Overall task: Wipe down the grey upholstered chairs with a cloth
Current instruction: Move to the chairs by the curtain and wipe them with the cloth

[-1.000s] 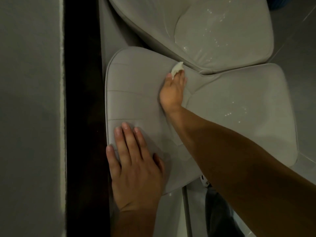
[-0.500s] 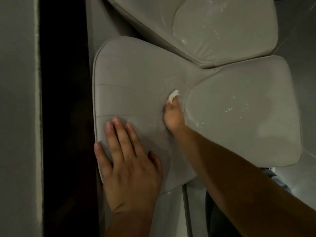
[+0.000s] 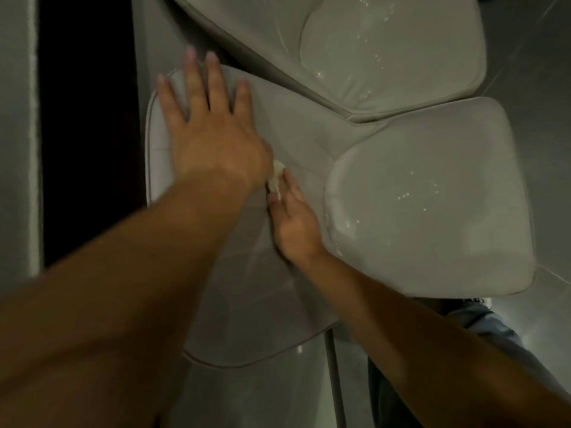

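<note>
**Two hands on a grey chair**

A person leans over a grey chair (image 3: pixel 309 143) and looks down at it. The left hand (image 3: pixel 213 134) lies flat on the chair back, at the far left part. Its fingers (image 3: pixel 193 78) are straight and spread wide, and they hold nothing. The tips reach the far edge of the back.

The right hand (image 3: pixel 293 223) is just beside the left one, a bit nearer and to the right. Its fingers pinch a small white cloth (image 3: pixel 276 177) and press it on the chair back, close to where the back meets the seat (image 3: pixel 432 196). The cloth is scrunched up, and it sits right between the two hands.

The seat is to the right, and it shines with small wet spots. A second chair (image 3: pixel 386 50) stands just behind, on the far side, touching the first one. It has wet spots too.

On the left there is a dark gap (image 3: pixel 86 118) and a pale wall (image 3: pixel 15 149).
</note>
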A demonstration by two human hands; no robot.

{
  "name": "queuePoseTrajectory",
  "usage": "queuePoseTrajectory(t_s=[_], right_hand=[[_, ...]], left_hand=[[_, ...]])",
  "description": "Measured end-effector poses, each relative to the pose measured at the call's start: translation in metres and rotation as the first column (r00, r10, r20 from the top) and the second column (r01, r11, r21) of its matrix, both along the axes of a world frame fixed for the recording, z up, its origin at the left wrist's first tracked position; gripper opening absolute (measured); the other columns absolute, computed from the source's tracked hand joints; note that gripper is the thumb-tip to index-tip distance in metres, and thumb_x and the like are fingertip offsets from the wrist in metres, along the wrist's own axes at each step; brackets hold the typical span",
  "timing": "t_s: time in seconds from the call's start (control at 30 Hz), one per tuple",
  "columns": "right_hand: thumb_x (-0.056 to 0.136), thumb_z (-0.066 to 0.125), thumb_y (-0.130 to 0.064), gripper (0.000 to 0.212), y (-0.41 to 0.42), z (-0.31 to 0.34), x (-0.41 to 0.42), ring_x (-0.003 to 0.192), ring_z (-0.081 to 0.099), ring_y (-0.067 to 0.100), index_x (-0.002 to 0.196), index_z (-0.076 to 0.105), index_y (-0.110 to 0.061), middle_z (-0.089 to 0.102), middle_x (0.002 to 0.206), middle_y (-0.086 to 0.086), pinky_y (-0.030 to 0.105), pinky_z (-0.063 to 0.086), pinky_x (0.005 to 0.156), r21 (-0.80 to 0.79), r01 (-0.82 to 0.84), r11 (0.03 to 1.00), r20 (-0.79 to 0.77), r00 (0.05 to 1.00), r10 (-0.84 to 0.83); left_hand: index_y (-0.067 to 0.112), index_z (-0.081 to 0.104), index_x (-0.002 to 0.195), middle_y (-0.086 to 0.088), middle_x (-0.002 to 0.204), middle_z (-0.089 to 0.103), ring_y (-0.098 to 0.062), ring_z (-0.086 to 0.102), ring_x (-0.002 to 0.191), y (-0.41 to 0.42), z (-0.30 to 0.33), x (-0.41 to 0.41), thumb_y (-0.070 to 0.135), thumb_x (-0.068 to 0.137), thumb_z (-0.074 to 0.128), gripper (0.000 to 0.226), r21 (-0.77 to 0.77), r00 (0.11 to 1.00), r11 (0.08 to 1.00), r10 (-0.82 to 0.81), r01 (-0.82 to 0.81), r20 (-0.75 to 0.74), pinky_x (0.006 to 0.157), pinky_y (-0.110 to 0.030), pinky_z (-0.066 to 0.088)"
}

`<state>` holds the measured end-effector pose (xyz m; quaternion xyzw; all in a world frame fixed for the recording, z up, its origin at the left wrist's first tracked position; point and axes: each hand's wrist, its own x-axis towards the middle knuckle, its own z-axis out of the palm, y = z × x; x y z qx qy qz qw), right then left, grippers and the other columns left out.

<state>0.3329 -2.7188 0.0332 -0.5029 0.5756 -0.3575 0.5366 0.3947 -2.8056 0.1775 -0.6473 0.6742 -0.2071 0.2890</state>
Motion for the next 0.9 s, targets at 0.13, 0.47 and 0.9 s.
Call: queuePoseTrajectory(t_s=[0.13,0.47,0.9], right_hand=[[0.103,0.03,-0.047,0.066,0.003,-0.019,0.01,0.149,-0.003,0.011,0.155,0.007,-0.014,0.0,0.164,0.0,0.03,-0.002,0.121,0.161,-0.092,0.983,-0.006,0.995,0.095],[0.104,0.027,-0.043,0.058,-0.015,-0.109,-0.029,0.125,0.047,0.037,0.136,0.044,0.002,0.049,0.137,0.024,0.042,0.036,0.105,0.738,0.038,0.673,-0.065,0.998,0.015],[0.094,0.016,-0.065,0.057,-0.053,-0.002,0.029,0.143,-0.02,-0.004,0.137,-0.021,-0.058,-0.027,0.145,-0.04,0.029,-0.008,0.118,-0.116,0.005,0.993,0.032,0.999,-0.001]], left_hand=[[0.027,0.009,0.163,-0.013,0.17,0.008,-0.035,0.004,0.156,-0.067,0.013,0.028,0.07,0.096,0.021,0.08,0.073,0.98,0.987,-0.149,0.141,0.132,0.124,-0.059,0.01],[0.007,0.042,0.146,-0.024,0.146,0.05,-0.045,0.05,0.128,-0.106,0.008,0.025,0.07,0.099,0.019,0.082,0.299,0.996,0.953,-0.073,0.053,0.056,0.104,-0.051,0.041],[0.011,0.05,0.133,-0.022,0.131,0.058,-0.044,0.053,0.12,-0.101,0.003,0.028,0.069,0.1,0.019,0.074,0.223,0.996,0.974,-0.029,0.048,-0.09,0.092,-0.047,0.043]])
